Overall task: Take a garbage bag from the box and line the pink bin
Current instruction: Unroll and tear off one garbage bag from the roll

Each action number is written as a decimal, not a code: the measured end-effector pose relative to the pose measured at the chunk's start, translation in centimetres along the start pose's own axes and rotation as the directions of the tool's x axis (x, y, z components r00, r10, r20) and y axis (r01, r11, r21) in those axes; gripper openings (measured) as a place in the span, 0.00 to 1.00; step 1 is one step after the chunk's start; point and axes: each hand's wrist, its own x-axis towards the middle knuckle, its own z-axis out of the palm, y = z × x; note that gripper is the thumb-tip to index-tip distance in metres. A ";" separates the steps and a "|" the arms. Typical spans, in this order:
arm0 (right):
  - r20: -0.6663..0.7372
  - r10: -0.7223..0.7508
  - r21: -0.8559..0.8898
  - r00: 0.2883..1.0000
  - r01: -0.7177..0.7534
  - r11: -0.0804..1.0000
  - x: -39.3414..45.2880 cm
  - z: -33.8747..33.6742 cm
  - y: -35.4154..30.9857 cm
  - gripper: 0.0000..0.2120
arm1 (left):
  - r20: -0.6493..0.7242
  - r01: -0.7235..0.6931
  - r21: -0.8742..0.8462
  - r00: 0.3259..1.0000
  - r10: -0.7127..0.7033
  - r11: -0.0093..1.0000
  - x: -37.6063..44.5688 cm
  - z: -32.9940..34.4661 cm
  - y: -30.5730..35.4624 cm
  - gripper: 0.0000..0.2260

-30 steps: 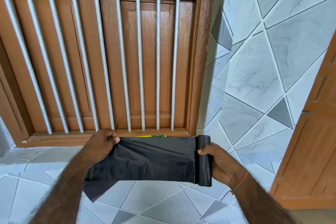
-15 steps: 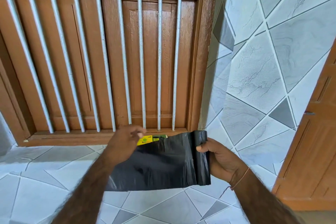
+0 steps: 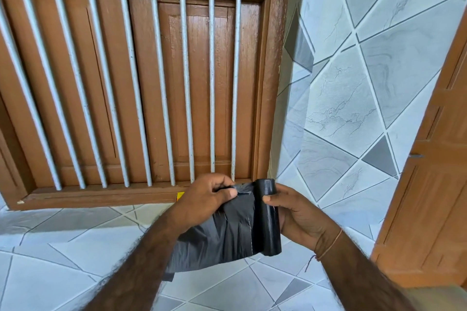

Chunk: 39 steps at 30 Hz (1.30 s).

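Observation:
A black roll of garbage bags (image 3: 268,219) stands upright in my right hand (image 3: 300,214), whose fingers and thumb curl round it. One unrolled black bag (image 3: 222,237) hangs from the roll to the left and sags downward. My left hand (image 3: 204,197) pinches the bag's top edge close beside the roll, near a perforated seam. A sliver of the yellow box (image 3: 180,195) peeks out behind my left wrist on the sill. The pink bin is out of view.
A brown wooden window frame with grey metal bars (image 3: 161,88) fills the wall ahead. Grey patterned tiles (image 3: 348,98) cover the wall on the right and the ledge below. A wooden door (image 3: 439,184) stands at the far right.
My left hand has slid right along the bag's top edge, from its far end to just beside the roll. The loose bag has bunched and now sags. The right hand stays put.

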 end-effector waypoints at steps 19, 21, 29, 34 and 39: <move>-0.397 -0.137 -0.129 0.908 0.092 0.987 2.3 1.8 2.4 0.13 | -0.069 -0.002 0.090 0.998 0.008 0.996 0.0 1.1 -0.6 0.09; -0.427 -0.149 -0.138 0.892 0.099 0.986 2.5 1.9 2.5 0.13 | -0.062 0.005 0.153 0.998 0.004 0.988 0.0 1.2 -0.7 0.09; -0.486 -0.171 -0.086 0.857 0.149 0.985 3.1 2.0 3.1 0.14 | -0.106 0.041 0.147 0.994 -0.026 0.988 0.0 1.7 -0.6 0.13; -0.516 -0.224 -0.100 0.827 0.202 0.974 3.4 2.2 3.2 0.12 | -0.192 0.027 0.091 0.981 -0.009 0.995 0.1 2.5 -1.0 0.12; -0.524 -0.234 -0.057 0.819 0.240 0.969 3.9 2.4 2.9 0.08 | -0.415 0.032 0.080 0.910 0.004 0.996 0.1 4.1 -0.8 0.10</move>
